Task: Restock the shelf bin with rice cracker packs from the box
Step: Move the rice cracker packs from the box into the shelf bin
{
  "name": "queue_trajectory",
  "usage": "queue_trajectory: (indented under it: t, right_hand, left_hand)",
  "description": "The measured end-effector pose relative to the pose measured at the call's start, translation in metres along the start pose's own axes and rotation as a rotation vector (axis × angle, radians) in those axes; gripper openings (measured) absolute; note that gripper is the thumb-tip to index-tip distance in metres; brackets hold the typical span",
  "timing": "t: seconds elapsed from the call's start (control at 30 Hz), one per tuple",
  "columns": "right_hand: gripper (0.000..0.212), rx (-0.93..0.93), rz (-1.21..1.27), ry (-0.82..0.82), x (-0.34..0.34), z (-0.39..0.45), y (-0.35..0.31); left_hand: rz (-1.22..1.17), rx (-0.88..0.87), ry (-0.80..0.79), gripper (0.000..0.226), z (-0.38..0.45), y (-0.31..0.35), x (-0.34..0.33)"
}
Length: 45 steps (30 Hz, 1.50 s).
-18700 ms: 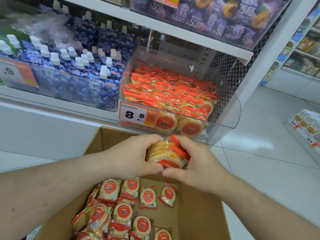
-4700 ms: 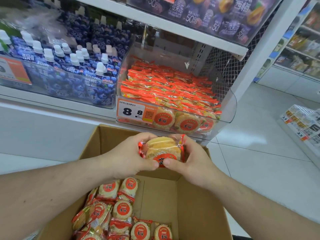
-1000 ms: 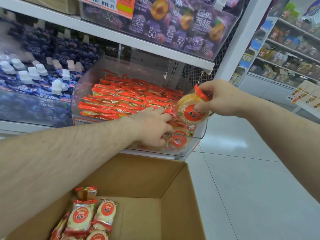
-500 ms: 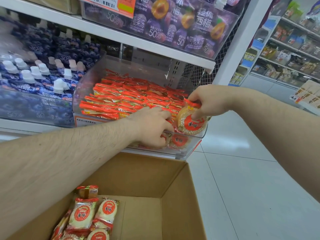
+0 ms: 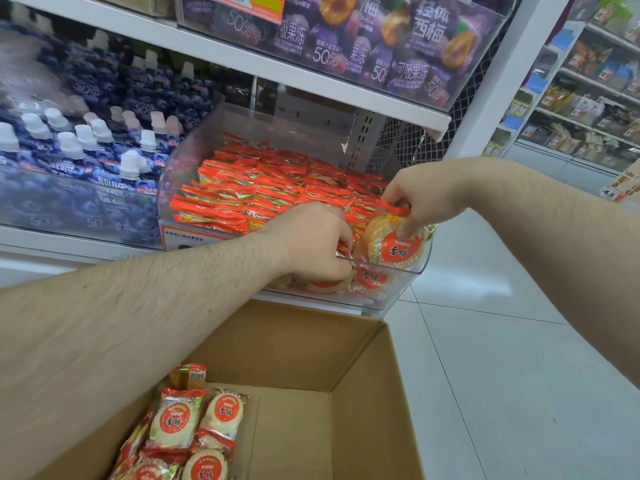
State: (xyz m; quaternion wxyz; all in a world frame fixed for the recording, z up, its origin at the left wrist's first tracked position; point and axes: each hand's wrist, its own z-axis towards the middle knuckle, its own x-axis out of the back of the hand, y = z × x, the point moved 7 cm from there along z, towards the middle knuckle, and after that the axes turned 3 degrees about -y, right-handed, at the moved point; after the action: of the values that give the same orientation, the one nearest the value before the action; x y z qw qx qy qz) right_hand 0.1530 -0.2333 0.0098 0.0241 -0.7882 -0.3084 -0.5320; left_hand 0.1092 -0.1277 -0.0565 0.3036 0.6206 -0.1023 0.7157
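The clear plastic shelf bin (image 5: 417,268) is packed with rows of orange-red rice cracker packs (image 5: 270,188). My right hand (image 5: 424,194) pinches one round rice cracker pack (image 5: 393,249) by its top edge and holds it upright at the bin's front right corner. My left hand (image 5: 313,242) reaches into the front of the bin, its curled fingers among the packs beside that one. Below, the open cardboard box (image 5: 360,375) holds several more packs (image 5: 194,431) at its left side.
Blue spouted jelly pouches (image 5: 86,157) fill the bin to the left. Purple plum jelly pouches (image 5: 374,39) sit on the shelf above. A white upright post (image 5: 491,95) stands right of the bin. White floor tiles and another stocked shelf (image 5: 588,98) lie to the right.
My right hand has lowered its pack from above the bin rim down into the front right corner. My left hand has stayed in the front of the bin.
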Motion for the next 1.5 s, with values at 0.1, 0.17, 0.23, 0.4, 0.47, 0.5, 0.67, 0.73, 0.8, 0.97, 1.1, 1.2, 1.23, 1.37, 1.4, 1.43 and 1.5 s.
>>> queue_trajectory:
  t: [0.1,0.17,0.23,0.4,0.47,0.5,0.67,0.73,0.8,0.97,1.1,1.2,1.23,1.37,1.4,1.43,1.5]
  right_hand:
    - [0.032,0.033,-0.026,-0.019,-0.012,0.012,-0.013]
    - [0.034,0.035,-0.002,-0.029,-0.018,0.016,-0.017]
    - [0.037,0.025,0.028,-0.042,-0.021,0.016,-0.016]
    - [0.031,0.023,0.059,-0.099,-0.028,0.015,-0.014]
    - [0.043,-0.005,0.019,-0.083,-0.023,0.013,-0.010]
    - [0.060,-0.019,0.013,-0.067,-0.019,0.011,-0.008]
    - [0.035,0.026,0.000,-0.019,-0.021,0.012,-0.007]
    - [0.031,0.028,-0.036,-0.011,-0.022,0.013,-0.009]
    - [0.031,0.023,-0.043,-0.013,-0.022,0.015,-0.010]
    - [0.037,0.020,0.064,-0.035,-0.027,0.015,-0.004]
    - [0.039,-0.001,0.124,-0.051,-0.030,0.015,-0.003]
    - [0.038,-0.005,0.069,-0.064,-0.031,0.012,-0.010]
    - [0.036,-0.003,0.024,-0.054,-0.031,0.011,-0.012]
    - [0.028,0.001,-0.121,-0.006,-0.029,0.002,-0.017]
    - [0.025,-0.003,-0.132,0.002,-0.029,-0.001,-0.017]
    - [0.022,-0.007,-0.130,0.019,-0.029,-0.004,-0.016]
    - [0.017,-0.016,-0.104,0.084,-0.029,-0.009,-0.013]
  left_hand:
    - [-0.016,0.025,0.003,0.049,0.000,-0.003,-0.001]
    - [-0.012,0.033,-0.013,0.046,0.001,-0.003,-0.002]
    - [-0.012,0.036,-0.025,0.044,0.002,-0.003,-0.002]
    - [-0.022,0.042,-0.017,0.045,0.003,-0.007,-0.004]
    - [-0.066,0.053,-0.004,0.047,0.004,-0.007,-0.002]
    - [-0.105,0.076,0.007,0.047,0.003,-0.008,0.000]
    - [-0.235,0.202,-0.044,0.033,0.011,-0.020,-0.002]
    - [-0.221,0.207,-0.115,0.029,0.017,-0.019,-0.004]
    - [-0.243,0.203,-0.170,0.019,0.022,-0.016,-0.006]
    - [-0.264,0.201,-0.112,0.018,0.023,-0.021,-0.010]
    - [-0.254,0.214,-0.121,0.016,0.023,-0.020,-0.011]
    - [-0.268,0.233,-0.071,0.018,0.023,-0.019,-0.007]
    - [-0.270,0.239,-0.018,0.021,0.024,-0.019,-0.001]
    - [-0.121,0.145,0.036,0.010,0.046,-0.007,0.024]
    - [-0.073,0.091,-0.038,0.014,0.053,-0.001,0.023]
    - [-0.028,0.044,-0.125,0.020,0.060,0.004,0.018]
    - [0.046,0.001,-0.276,0.023,0.068,0.008,0.005]
